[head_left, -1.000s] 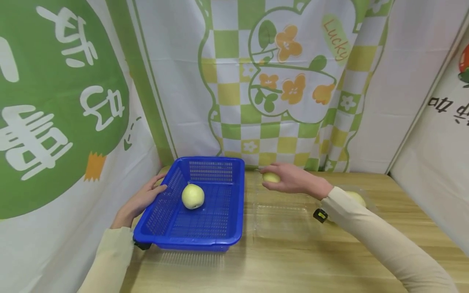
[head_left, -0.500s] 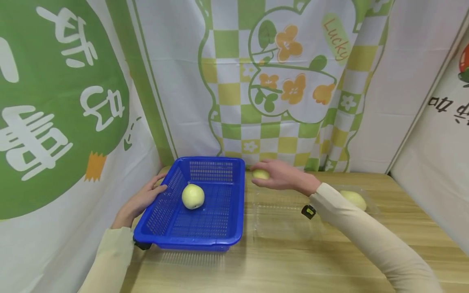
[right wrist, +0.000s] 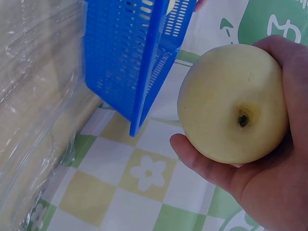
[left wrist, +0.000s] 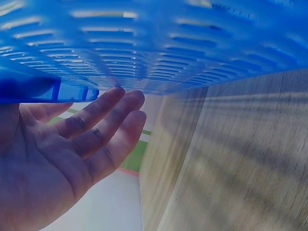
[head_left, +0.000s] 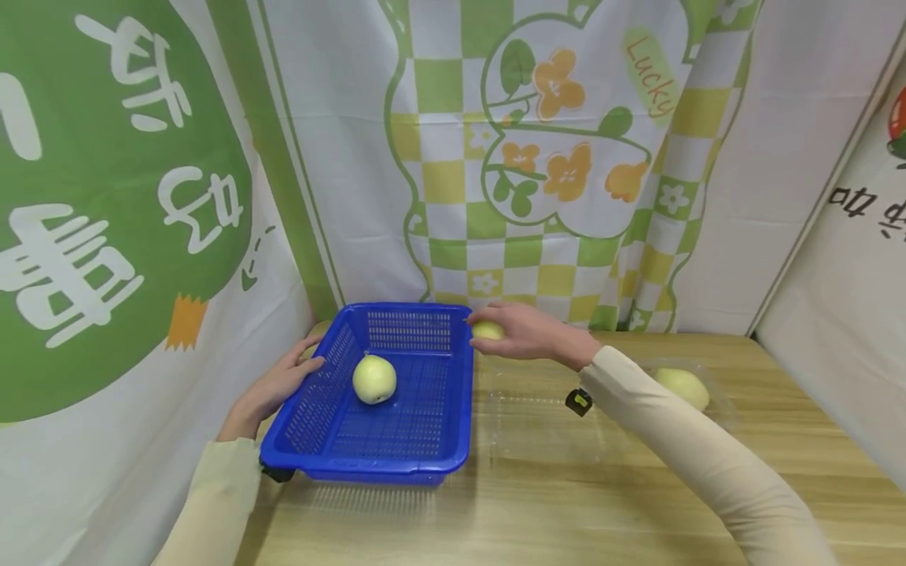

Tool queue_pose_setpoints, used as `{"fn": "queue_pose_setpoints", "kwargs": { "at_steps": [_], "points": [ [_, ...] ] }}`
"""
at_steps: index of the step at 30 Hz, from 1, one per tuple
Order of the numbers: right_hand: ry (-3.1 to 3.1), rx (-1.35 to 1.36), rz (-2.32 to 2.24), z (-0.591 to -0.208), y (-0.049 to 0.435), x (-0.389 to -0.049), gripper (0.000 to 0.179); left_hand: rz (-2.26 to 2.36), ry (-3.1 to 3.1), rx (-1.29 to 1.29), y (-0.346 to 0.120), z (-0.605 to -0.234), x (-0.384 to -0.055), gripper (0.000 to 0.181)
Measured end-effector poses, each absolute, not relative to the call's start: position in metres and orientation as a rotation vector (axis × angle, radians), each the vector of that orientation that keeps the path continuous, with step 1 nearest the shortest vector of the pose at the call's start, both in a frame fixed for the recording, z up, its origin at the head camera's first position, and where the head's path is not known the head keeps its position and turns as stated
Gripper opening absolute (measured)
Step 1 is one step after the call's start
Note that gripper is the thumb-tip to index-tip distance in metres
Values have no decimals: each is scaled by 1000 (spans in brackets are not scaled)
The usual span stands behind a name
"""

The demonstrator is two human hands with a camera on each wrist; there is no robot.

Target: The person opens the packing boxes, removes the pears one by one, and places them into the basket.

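A blue plastic basket (head_left: 425,409) with slotted walls holds one pale yellow pear (head_left: 373,379). My left hand (head_left: 279,385) holds the basket's left rim, thumb over the edge. In the left wrist view, the other fingers of my left hand (left wrist: 91,139) stretch under the rim along the outer wall. Beyond the basket's far right corner, my right hand (head_left: 527,334) grips another pear (head_left: 488,330). The right wrist view shows this pear (right wrist: 231,103) between thumb and fingers, a dark dimple facing the camera. The palm covers its far side.
A clear plastic container (head_left: 545,452) stands right of the basket. Farther right, another pear (head_left: 683,387) sits in clear plastic, partly behind the right sleeve (head_left: 679,424). Printed cloths (head_left: 453,259) hang behind and beside the wooden table (head_left: 538,519).
My right hand has moved left with its pear, from over the clear container to the basket's far right corner. My left hand and the basket stay in place.
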State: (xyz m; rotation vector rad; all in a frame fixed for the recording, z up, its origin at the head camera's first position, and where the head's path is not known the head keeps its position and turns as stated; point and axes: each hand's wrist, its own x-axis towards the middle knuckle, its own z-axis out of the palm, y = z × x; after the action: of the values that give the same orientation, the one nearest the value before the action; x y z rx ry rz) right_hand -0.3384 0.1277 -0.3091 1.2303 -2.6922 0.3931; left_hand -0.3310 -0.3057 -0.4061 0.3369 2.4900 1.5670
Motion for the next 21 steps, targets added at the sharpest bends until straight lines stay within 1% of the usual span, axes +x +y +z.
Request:
{"fn": "queue_pose_setpoints", "kwargs": {
  "at_steps": [9,21],
  "points": [
    [-2650,1305,354,-308,102,-342,39,1564,2499,336,-308,-408,-332,62],
    [-2682,1334,312,-306,65,-350,40,1555,2511,327,-307,-409,-334,63]
  ]
}}
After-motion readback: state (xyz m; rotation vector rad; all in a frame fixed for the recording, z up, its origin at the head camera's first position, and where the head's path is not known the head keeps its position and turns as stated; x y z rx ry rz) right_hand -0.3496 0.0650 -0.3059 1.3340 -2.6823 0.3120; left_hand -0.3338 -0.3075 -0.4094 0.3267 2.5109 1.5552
